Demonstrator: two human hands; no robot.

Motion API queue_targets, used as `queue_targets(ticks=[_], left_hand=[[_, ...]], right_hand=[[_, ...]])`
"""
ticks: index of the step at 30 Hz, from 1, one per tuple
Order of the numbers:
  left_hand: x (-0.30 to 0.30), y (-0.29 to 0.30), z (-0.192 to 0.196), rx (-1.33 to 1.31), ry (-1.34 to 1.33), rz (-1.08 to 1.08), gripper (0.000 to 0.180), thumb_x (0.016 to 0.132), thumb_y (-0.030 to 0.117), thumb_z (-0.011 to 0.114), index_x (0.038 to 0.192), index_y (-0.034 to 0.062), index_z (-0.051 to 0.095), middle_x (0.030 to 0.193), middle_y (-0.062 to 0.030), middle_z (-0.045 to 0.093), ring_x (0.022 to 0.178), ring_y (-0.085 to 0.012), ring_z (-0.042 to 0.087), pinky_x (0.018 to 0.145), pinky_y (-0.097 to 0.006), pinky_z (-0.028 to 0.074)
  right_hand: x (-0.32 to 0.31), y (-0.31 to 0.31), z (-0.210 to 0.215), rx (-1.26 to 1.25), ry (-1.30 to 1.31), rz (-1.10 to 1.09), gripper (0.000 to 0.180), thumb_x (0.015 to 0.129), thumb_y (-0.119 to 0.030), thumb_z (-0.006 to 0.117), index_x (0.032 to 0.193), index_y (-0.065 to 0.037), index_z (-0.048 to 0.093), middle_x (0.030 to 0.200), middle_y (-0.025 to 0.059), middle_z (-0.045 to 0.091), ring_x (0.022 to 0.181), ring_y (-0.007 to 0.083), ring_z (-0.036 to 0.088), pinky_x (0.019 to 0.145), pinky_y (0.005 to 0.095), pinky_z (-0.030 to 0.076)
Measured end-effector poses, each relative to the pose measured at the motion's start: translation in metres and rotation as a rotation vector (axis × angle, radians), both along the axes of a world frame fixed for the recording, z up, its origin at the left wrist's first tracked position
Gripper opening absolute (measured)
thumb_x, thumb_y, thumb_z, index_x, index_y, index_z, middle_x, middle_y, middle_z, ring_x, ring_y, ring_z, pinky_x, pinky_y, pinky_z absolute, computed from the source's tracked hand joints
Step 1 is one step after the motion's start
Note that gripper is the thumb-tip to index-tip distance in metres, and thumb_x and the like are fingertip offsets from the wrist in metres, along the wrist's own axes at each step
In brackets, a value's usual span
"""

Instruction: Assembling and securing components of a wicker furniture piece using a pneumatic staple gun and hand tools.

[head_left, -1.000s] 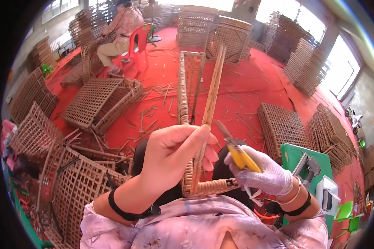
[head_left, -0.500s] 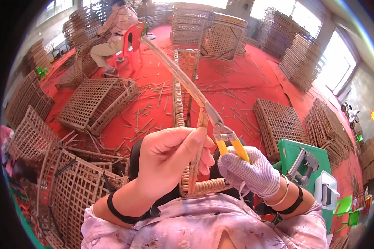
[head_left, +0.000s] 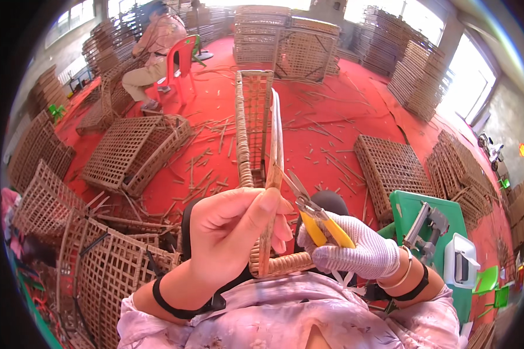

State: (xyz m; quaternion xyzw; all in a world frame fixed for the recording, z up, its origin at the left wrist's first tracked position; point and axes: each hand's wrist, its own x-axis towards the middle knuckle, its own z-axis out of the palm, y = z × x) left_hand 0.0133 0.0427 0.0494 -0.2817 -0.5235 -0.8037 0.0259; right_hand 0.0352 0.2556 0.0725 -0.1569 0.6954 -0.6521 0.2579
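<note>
"Head view: where's the strip (head_left: 273,177)?"
"Pinched in my left hand (head_left: 227,232) at seven o'clock, pointing to twelve. My right hand (head_left: 355,247), at four o'clock, clamps the pliers (head_left: 313,228)."

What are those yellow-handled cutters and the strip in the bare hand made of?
Cutters: blades probably steel, from their grey metallic look; grips likely plastic, smooth and evenly yellow. Strip: perhaps bamboo or cane, its brown surface streaky and seemingly unpainted.
</note>
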Motion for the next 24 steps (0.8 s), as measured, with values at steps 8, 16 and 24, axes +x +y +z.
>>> queue_targets(ticks=[8, 16, 24], left_hand=[[0.0001, 0.0061, 0.0037, -0.111, 0.052, 0.061, 0.030, 0.100, 0.016, 0.049, 0.089, -0.0076, 0.064, 0.064, -0.0109, 0.062, 0.050, -0.0144, 0.059, 0.044, -0.025, 0.048], [0.0008, 0.0053, 0.0003, -0.003, 0.026, -0.017, 0.021, 0.098, 0.010, 0.054, 0.096, -0.0079, 0.065, 0.071, -0.0088, 0.065, 0.059, -0.0103, 0.061, 0.053, -0.022, 0.049], [0.0022, 0.0029, 0.0032, -0.076, 0.017, -0.006, 0.021, 0.098, 0.009, 0.053, 0.095, -0.0075, 0.065, 0.071, -0.0083, 0.065, 0.059, -0.0095, 0.061, 0.053, -0.022, 0.050]], right_hand=[[-0.0036, -0.0037, 0.0024, -0.078, -0.069, 0.017, 0.032, 0.090, -0.029, 0.069, 0.104, -0.004, 0.056, 0.087, 0.0014, 0.056, 0.081, 0.0091, 0.050, 0.073, 0.0270, 0.044], [-0.0057, -0.0002, -0.0013, 0.091, 0.109, 0.040, 0.036, 0.088, -0.023, 0.069, 0.114, -0.004, 0.053, 0.089, -0.0006, 0.054, 0.076, 0.0070, 0.050, 0.066, 0.0230, 0.043], [-0.0047, 0.0024, -0.0029, 0.134, 0.215, -0.020, 0.035, 0.088, -0.022, 0.070, 0.114, -0.004, 0.054, 0.088, -0.0007, 0.054, 0.075, 0.0078, 0.049, 0.066, 0.0240, 0.043]])
